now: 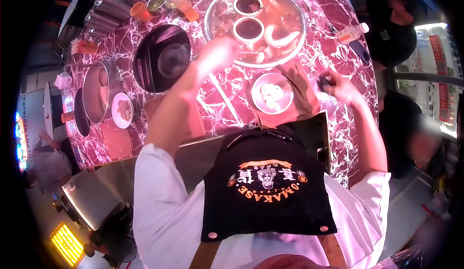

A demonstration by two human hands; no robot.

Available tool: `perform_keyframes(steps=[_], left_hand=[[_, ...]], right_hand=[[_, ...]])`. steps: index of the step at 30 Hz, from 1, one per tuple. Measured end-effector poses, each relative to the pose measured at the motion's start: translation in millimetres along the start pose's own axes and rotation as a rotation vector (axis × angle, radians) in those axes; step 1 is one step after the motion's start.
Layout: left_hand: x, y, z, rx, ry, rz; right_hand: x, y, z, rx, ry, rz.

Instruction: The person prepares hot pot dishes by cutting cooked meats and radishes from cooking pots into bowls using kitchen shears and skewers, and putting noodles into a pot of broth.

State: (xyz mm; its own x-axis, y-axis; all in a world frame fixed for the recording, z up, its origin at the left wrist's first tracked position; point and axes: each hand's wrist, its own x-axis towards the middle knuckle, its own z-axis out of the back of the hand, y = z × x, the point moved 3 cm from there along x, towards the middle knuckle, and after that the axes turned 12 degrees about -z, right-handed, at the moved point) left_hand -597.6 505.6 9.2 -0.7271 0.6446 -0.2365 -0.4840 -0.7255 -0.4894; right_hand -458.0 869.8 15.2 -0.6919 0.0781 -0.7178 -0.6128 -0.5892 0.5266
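Observation:
My left hand [221, 54] reaches over the near left edge of a large round metal tray [209, 27]. Glare washes out its fingers, so I cannot see whether they hold anything. In the tray stand two round cups of dark sauce [248, 29], with a pale curved piece of food [282, 38] to their right. My right hand [339, 88] is right of the brown paper [303, 87], its fingers closed around a small dark object [325, 82] I cannot make out. Between my hands, a bowl [257, 105] holding several white pieces rests on that paper. Left of it lies a pale stick [226, 99].
A black tray [143, 68] and a metal pot [88, 92] stand left, near a small white plate [116, 116]. Stacked metal cups [104, 15] and orange cups [141, 11] are at the far left. A white bottle [352, 33] and phone [359, 51] lie right, near two people.

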Motion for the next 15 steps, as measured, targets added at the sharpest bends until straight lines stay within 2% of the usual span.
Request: perform_keyframes(steps=[1, 3, 6, 7, 9, 11, 13, 14, 15], left_hand=[[25, 15, 0, -0.041, 0.06, -0.001], [54, 15, 8, -0.026, 0.043, -0.139], [73, 9, 13, -0.049, 0.138, -0.125], [76, 13, 9, -0.053, 0.157, -0.119], [72, 25, -3, -0.351, 0.159, -0.05], [61, 34, -14, -0.406, 0.123, -0.126], [41, 31, -20, -0.429, 0.131, -0.105], [30, 32, -30, -0.542, 0.139, -0.044], [17, 28, -37, -0.558, 0.188, -0.007]], right_hand=[[32, -3, 8, 0.096, -0.005, 0.023], [58, 25, 27, -0.063, 0.002, -0.049], [78, 25, 40, -0.096, 0.018, 0.068], [66, 29, 44, -0.104, 0.027, 0.084], [42, 31, 48, -0.162, -0.025, 0.155], [7, 39, 46, -0.253, -0.079, 0.186], [-13, 35, 39, -0.294, -0.043, 0.236], [-22, 30, 35, -0.344, -0.048, 0.225], [-34, 30, 28, -0.374, -0.083, 0.304]])
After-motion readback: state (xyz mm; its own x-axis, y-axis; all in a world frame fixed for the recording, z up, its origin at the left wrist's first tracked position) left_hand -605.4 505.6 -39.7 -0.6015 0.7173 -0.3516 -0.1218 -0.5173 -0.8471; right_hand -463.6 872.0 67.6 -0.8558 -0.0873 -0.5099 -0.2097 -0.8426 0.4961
